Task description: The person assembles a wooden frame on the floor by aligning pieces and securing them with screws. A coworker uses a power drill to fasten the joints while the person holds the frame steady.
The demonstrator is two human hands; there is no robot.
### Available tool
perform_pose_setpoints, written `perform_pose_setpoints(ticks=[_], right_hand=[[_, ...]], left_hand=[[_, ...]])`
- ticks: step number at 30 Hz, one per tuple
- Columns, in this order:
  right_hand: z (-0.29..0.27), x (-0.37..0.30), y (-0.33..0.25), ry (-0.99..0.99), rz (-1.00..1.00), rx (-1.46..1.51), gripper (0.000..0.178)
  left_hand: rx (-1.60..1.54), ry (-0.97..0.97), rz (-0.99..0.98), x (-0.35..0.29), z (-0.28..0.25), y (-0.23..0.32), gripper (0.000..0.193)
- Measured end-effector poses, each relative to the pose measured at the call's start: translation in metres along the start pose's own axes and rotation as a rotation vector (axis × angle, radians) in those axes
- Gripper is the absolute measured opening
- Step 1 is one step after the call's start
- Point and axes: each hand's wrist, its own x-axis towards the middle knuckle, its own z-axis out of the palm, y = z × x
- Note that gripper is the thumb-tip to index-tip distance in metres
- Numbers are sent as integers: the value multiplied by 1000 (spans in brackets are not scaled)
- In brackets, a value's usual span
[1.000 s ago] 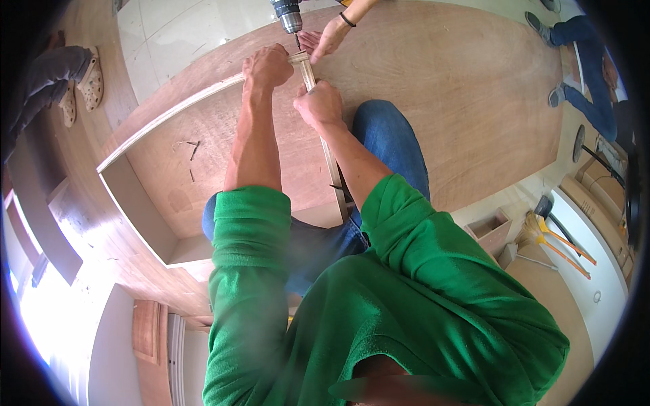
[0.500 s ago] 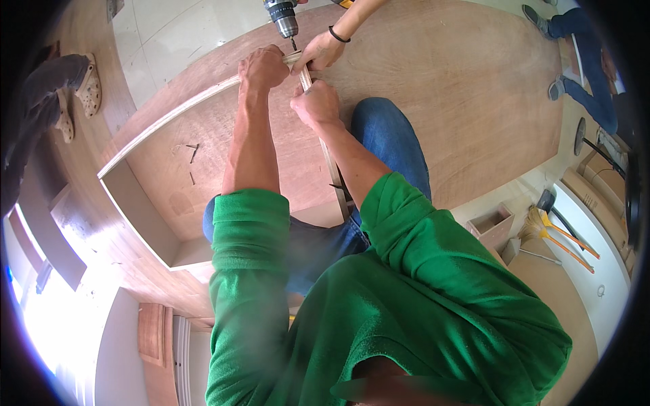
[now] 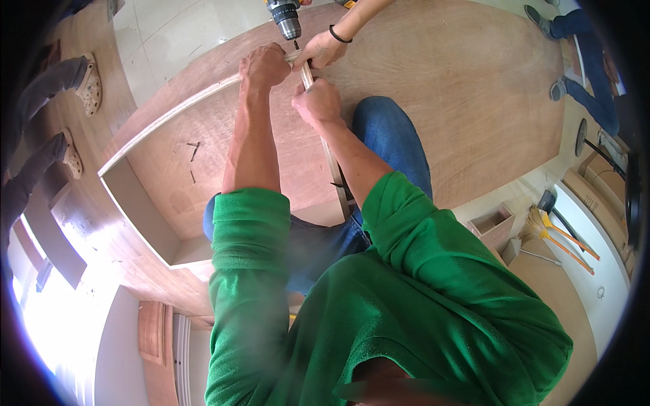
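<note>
An open plywood box frame [image 3: 139, 210] stands on edge on a large plywood sheet [image 3: 474, 88]. My left hand [image 3: 266, 65] is closed over its far panel near the far right corner. Just nearer to me, my right hand [image 3: 318, 103] grips the right side panel [image 3: 330, 159] with fingers wrapped round its edge. A co-worker's hand [image 3: 323, 49] with a black wristband presses on the same corner. Above that corner a power drill [image 3: 284, 20] points its bit down; whether the tip touches the wood I cannot tell. My fingertips are partly hidden.
Several screws or nails [image 3: 194, 150] lie inside the frame. My bent knee [image 3: 389, 135] is beside its right panel. A person's clog [image 3: 89, 84] is at the far left, another person's legs [image 3: 582, 68] far right. A small wooden box [image 3: 492, 222] and a broom [image 3: 537, 223] lie right.
At the left, the bystander's nearer foot has stepped away from the other, toward me. The drill has shifted very slightly; my hands hold the same places.
</note>
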Motion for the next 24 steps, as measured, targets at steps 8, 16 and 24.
perform_pose_setpoints(ticks=[8,16,24], right_hand=[[-4,-3,-2,0,-4,5,20],[-7,-4,-6,-15,10,9,19],[-3,-2,0,28,-6,-11,17]], left_hand=[[20,13,-5,-1,0,1,46],[18,-11,-16,1,-1,1,46],[37,89,30,6,11,-5,46]])
